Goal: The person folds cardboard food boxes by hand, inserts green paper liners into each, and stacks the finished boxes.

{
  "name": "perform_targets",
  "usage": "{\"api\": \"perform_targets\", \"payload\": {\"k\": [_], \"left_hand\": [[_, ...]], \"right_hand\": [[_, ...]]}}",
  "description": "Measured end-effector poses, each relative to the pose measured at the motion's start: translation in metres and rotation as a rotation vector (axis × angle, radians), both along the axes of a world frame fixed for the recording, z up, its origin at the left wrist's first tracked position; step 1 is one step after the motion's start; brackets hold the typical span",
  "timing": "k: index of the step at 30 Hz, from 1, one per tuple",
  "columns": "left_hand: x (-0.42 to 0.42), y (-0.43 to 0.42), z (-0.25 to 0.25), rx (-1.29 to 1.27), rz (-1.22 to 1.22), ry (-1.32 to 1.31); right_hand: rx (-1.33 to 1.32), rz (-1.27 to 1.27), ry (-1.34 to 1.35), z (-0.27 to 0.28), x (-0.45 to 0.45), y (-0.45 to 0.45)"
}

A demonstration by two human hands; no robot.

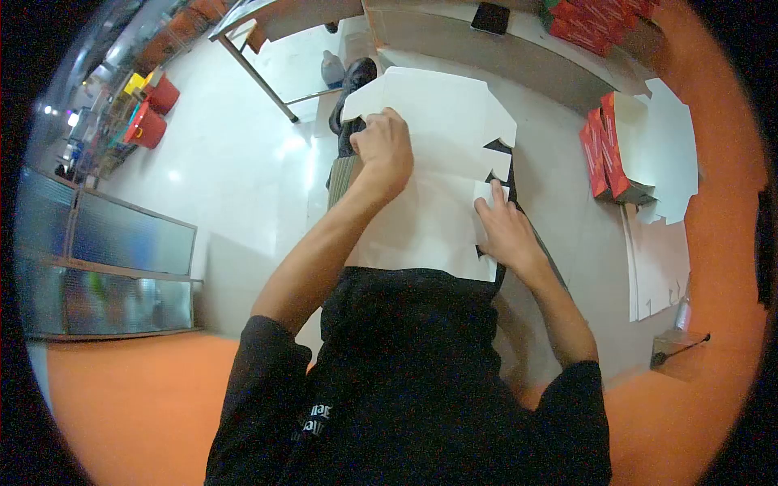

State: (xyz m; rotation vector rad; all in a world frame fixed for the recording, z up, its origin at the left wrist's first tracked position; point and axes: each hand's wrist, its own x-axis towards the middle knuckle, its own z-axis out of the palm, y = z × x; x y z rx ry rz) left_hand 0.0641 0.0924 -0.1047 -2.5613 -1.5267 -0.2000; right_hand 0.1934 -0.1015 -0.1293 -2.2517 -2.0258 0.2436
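Observation:
A flat white cardboard box blank [433,121] with cut slots and flaps lies across my lap, its plain side up. My left hand [383,154] is closed at its upper left edge, fingers bent over the cardboard. At the right edge, my right hand [509,233] has its fingers on a small side flap, which looks partly folded up; its thumb is mostly hidden. Below the left wrist, a stack of greenish-grey ridged edges [342,180] shows beside the blank.
To the right are red-and-white boxes [604,150] with an open white lid [671,154], above more flat white cardboard [658,263]. Red packs [596,24] sit on the far ledge. Red buckets [146,125], a metal-legged table [259,77] and glass panels [130,235] stand left.

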Motion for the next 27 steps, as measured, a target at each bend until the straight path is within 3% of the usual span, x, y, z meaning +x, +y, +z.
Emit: {"api": "perform_targets", "payload": {"k": [2,3,5,7,8,11,14,17,23,27], "left_hand": [[-0.019,0.007,0.011,-0.105,-0.104,-0.185],[-0.035,0.018,0.0,0.031,-0.233,-0.23],[-0.054,0.039,0.027,-0.476,-0.106,-0.254],[-0.074,0.046,0.042,-0.629,-0.196,-0.277],[-0.083,0.045,0.04,-0.667,-0.271,-0.435],[-0.09,0.05,0.041,-0.809,-0.354,-0.458],[-0.097,0.053,0.037,-0.792,-0.445,-0.561],[-0.092,0.051,0.037,-0.811,-0.509,-0.509],[-0.071,0.028,0.061,-0.645,-0.477,-0.079],[-0.061,0.056,0.046,-0.837,-0.411,-0.138]], "right_hand": [[0.02,0.009,0.018,0.0,0.001,-0.002],[0.03,0.013,0.022,0.0,0.002,-0.003],[0.041,0.024,0.03,0.001,0.002,-0.005],[0.059,0.043,-0.006,-0.005,0.005,-0.004],[0.069,0.051,-0.025,-0.008,0.005,-0.003],[0.049,0.036,-0.057,-0.011,0.005,0.0],[0.049,0.037,-0.064,-0.008,0.003,-0.001],[0.03,0.028,-0.06,-0.008,0.003,0.001],[0.009,0.022,-0.035,-0.005,0.002,0.001],[0.008,0.013,-0.024,-0.004,0.002,-0.001]]}}
